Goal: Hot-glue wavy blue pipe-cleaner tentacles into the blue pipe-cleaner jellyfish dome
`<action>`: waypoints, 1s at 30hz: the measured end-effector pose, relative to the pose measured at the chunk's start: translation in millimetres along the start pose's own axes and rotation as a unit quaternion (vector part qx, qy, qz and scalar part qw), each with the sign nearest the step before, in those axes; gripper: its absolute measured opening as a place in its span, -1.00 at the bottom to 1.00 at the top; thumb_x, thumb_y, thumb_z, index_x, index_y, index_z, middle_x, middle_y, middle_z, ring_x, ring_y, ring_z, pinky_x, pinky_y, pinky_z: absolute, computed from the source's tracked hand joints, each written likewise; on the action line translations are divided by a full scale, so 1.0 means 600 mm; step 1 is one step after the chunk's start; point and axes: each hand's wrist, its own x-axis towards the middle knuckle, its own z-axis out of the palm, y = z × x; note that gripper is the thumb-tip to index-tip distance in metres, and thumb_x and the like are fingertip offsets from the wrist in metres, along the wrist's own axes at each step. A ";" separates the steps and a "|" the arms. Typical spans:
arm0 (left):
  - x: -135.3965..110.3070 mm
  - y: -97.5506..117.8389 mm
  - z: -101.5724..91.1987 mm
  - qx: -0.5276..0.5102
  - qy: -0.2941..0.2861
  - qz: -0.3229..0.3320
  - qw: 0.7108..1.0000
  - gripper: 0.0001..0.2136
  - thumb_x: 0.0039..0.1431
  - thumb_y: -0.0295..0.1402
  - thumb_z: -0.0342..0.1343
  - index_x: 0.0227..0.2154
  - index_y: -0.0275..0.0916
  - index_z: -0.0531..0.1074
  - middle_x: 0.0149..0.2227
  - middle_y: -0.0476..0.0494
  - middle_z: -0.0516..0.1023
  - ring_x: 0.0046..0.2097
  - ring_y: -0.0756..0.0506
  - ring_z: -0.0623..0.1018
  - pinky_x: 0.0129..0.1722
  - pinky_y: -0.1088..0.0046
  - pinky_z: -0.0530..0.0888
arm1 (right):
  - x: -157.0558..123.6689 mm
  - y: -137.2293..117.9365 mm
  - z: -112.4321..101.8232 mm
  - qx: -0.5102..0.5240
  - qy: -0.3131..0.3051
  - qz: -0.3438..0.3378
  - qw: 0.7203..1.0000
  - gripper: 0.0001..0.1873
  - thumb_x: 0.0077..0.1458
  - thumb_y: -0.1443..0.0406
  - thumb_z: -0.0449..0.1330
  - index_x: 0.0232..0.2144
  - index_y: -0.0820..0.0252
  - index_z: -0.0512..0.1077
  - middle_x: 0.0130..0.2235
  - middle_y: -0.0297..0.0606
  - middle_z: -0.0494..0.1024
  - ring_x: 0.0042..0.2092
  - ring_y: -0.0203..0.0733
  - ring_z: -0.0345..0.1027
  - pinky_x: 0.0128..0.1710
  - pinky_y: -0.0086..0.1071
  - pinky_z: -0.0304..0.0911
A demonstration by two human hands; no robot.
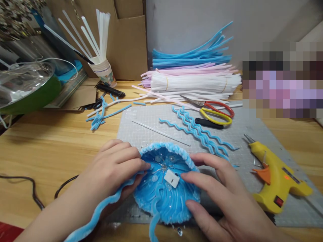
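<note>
A blue dome (166, 188) made of pipe cleaners lies hollow side up on the grey cutting mat (141, 124). A small white switch box (172, 178) and thin wires sit inside it. My left hand (114, 168) grips the dome's left rim, its fingers closed on a wavy blue pipe cleaner (101, 211) that trails toward me. My right hand (217, 191) cups the right rim, thumb and fingers pressed on the dome.
A yellow glue gun (275, 178) lies right of the dome. Wavy blue pipe cleaners (199, 131), scissors (217, 112) and a clear stick (161, 133) lie on the mat. Bundled pipe cleaners (194, 72) are stacked behind. A cup of glue sticks (103, 69) and a green bowl (27, 87) stand left.
</note>
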 end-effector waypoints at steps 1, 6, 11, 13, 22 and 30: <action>0.000 0.000 0.000 -0.001 0.000 -0.002 1.000 -0.87 0.24 -0.48 0.03 -0.25 -0.15 0.45 -0.42 0.00 0.45 -0.33 -0.07 0.37 -0.24 0.32 0.22 | 0.000 0.000 0.000 0.000 -0.001 0.001 1.000 -0.71 0.13 0.31 0.18 -0.06 0.10 0.39 0.10 -0.04 0.29 0.05 0.04 0.34 -0.05 -0.06 0.42; 0.000 0.002 -0.001 0.003 -0.006 -0.002 1.000 -0.88 0.26 -0.48 0.03 -0.24 -0.17 0.44 -0.40 -0.01 0.46 -0.33 -0.07 0.36 -0.23 0.31 0.22 | -0.001 -0.003 0.003 0.008 0.012 0.010 1.000 -0.71 0.13 0.32 0.18 -0.07 0.09 0.39 0.09 -0.06 0.32 0.04 0.03 0.35 -0.05 -0.07 0.41; 0.000 0.002 -0.001 -0.007 -0.005 -0.005 1.000 -0.87 0.25 -0.50 0.05 -0.24 -0.17 0.45 -0.40 -0.01 0.46 -0.33 -0.07 0.36 -0.23 0.32 0.21 | -0.001 -0.003 0.004 0.010 0.022 0.015 1.000 -0.73 0.12 0.31 0.18 -0.08 0.07 0.42 0.09 -0.07 0.35 0.02 0.04 0.38 -0.07 -0.08 0.41; 0.000 0.002 -0.002 -0.008 -0.004 -0.005 1.000 -0.86 0.26 -0.49 0.03 -0.24 -0.16 0.46 -0.40 -0.01 0.46 -0.33 -0.07 0.37 -0.24 0.32 0.21 | -0.001 -0.002 0.003 0.005 0.017 0.006 1.000 -0.72 0.11 0.30 0.19 -0.08 0.07 0.41 0.08 -0.07 0.35 0.01 0.04 0.38 -0.08 -0.08 0.42; -0.001 0.001 0.000 -0.001 -0.001 0.006 1.000 -0.87 0.26 -0.48 0.04 -0.22 -0.17 0.46 -0.40 -0.02 0.46 -0.32 -0.08 0.37 -0.24 0.30 0.23 | 0.003 -0.001 0.001 -0.009 -0.005 0.001 1.000 -0.71 0.12 0.31 0.18 -0.07 0.10 0.39 0.11 -0.05 0.28 0.04 0.02 0.34 -0.07 -0.07 0.42; 0.000 0.001 0.001 -0.015 0.009 -0.003 1.000 -0.86 0.27 -0.44 0.03 -0.25 -0.16 0.49 -0.42 -0.02 0.46 -0.34 -0.07 0.37 -0.27 0.30 0.22 | 0.005 0.001 -0.003 -0.009 -0.009 -0.009 1.000 -0.71 0.12 0.32 0.16 -0.07 0.11 0.37 0.09 -0.05 0.29 0.02 0.01 0.35 -0.11 -0.09 0.43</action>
